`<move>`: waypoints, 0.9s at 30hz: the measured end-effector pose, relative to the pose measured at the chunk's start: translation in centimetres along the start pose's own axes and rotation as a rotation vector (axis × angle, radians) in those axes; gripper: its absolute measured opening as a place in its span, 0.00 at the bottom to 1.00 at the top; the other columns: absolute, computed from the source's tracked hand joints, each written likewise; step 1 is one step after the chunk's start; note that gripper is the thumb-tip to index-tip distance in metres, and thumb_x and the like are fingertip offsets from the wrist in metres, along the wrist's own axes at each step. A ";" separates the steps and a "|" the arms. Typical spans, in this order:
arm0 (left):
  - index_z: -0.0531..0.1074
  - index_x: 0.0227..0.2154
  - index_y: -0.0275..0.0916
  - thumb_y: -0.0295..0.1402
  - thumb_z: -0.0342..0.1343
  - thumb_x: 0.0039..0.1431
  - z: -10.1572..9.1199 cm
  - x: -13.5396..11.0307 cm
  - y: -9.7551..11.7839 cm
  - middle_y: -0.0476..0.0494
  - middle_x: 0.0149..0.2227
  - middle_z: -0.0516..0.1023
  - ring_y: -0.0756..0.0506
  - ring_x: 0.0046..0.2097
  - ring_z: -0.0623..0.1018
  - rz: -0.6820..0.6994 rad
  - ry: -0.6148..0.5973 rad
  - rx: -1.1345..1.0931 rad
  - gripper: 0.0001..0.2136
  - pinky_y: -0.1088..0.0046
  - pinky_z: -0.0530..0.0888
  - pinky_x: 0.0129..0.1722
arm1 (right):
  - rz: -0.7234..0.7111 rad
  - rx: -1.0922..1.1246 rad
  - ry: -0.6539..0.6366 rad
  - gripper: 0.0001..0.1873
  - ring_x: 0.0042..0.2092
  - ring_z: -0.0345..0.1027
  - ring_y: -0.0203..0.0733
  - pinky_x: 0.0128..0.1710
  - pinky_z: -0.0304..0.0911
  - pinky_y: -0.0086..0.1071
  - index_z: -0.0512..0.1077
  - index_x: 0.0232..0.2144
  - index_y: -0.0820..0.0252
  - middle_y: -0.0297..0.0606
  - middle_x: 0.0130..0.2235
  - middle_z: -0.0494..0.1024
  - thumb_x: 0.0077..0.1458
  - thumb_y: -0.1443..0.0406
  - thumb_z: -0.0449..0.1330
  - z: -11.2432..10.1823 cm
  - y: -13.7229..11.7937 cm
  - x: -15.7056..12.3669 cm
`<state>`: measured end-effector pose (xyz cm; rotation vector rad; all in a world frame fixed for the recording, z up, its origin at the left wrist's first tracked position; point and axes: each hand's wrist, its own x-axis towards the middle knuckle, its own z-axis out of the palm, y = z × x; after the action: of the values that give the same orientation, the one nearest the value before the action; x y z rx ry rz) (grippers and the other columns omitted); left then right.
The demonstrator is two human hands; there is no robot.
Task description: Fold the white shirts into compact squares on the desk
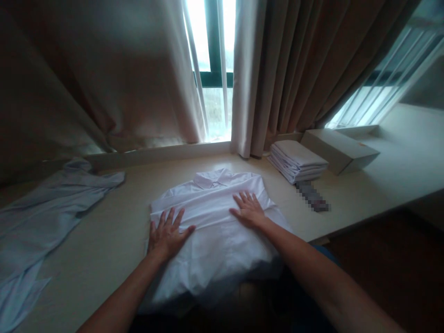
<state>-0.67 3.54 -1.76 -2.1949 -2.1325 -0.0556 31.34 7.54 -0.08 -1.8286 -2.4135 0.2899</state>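
Along the near edge of the desk (pixel 114 240), a white shirt (pixel 211 240) was laid, its pointed collar (pixel 211 179) toward the back edge, its lower part apparently draped over the front. The left hand (pixel 167 237) and the right hand (pixel 248 211) were rested on it palm down, fingers spread, nothing pinched. For good smoothing, light, even outward pressure seemed called for, the collar being undisturbed. The cloth was softly creased crosswise between the hands.
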 end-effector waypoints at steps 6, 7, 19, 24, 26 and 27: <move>0.45 0.67 0.48 0.61 0.36 0.56 0.0 0.3 0.1 0.42 0.69 0.45 0.33 0.69 0.44 -0.009 -0.014 0.016 0.38 0.46 0.43 0.62 | 0.189 -0.062 0.051 0.42 0.69 0.26 0.46 0.65 0.27 0.42 0.43 0.68 0.57 0.39 0.70 0.37 0.60 0.40 0.36 -0.9 6.2 -1.4; 0.45 0.67 0.48 0.61 0.36 0.56 0.0 0.3 0.1 0.42 0.69 0.45 0.33 0.69 0.44 -0.013 -0.011 0.021 0.39 0.46 0.43 0.63 | 0.201 -0.062 0.063 0.43 0.69 0.26 0.46 0.66 0.28 0.42 0.42 0.68 0.58 0.40 0.70 0.37 0.60 0.40 0.36 -0.8 6.4 -1.3; 0.45 0.66 0.49 0.62 0.36 0.55 0.0 -0.1 0.0 0.43 0.69 0.47 0.29 0.68 0.46 -0.008 0.028 -0.005 0.39 0.45 0.39 0.62 | 0.219 -0.115 0.088 0.50 0.69 0.31 0.53 0.65 0.24 0.48 0.46 0.67 0.70 0.53 0.68 0.44 0.58 0.38 0.32 -0.7 6.3 0.5; 0.46 0.66 0.50 0.62 0.37 0.55 -0.3 -0.2 0.1 0.44 0.69 0.46 0.30 0.68 0.45 -0.033 -0.009 -0.027 0.39 0.47 0.40 0.63 | 0.149 -0.131 0.100 0.49 0.69 0.28 0.49 0.66 0.29 0.41 0.43 0.67 0.71 0.49 0.69 0.41 0.58 0.39 0.36 -1.0 6.3 3.1; 0.46 0.66 0.50 0.63 0.37 0.54 -0.2 -0.2 0.0 0.44 0.69 0.45 0.30 0.68 0.44 -0.033 -0.004 -0.034 0.39 0.47 0.40 0.63 | 0.175 -0.111 0.068 0.46 0.69 0.30 0.49 0.66 0.31 0.42 0.42 0.68 0.65 0.45 0.69 0.40 0.59 0.40 0.35 -0.4 6.5 3.7; 0.46 0.66 0.50 0.63 0.37 0.54 -0.1 -0.2 0.0 0.44 0.70 0.45 0.30 0.68 0.44 -0.030 0.001 -0.037 0.39 0.48 0.40 0.63 | 0.185 -0.107 0.070 0.44 0.69 0.31 0.48 0.66 0.31 0.43 0.42 0.68 0.62 0.44 0.69 0.40 0.60 0.40 0.35 -0.1 6.6 3.8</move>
<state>-0.69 3.34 -1.63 -2.1818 -2.1818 -0.0997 36.57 12.94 -1.47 -2.0751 -2.2585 0.1108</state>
